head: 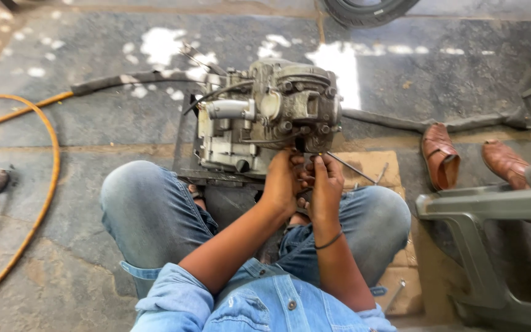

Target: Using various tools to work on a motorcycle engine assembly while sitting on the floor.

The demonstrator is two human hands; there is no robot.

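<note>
Stone floor (93, 135), engine block (265, 117) at twelve o'clock.
We judge it heavy, rigid, greasy; our left hand (283, 179) and right hand (326, 184) pinch its lower edge.

The person wears a light blue denim shirt (259, 307) with metal snap buttons (288, 304) and sleeves (176, 301) rolled up above the elbows. Faded blue jeans (149, 215) cover both knees, cuffs turned up. A thin dark band (329, 241) circles the right wrist, at five o'clock from the right hand (326, 184).
</note>
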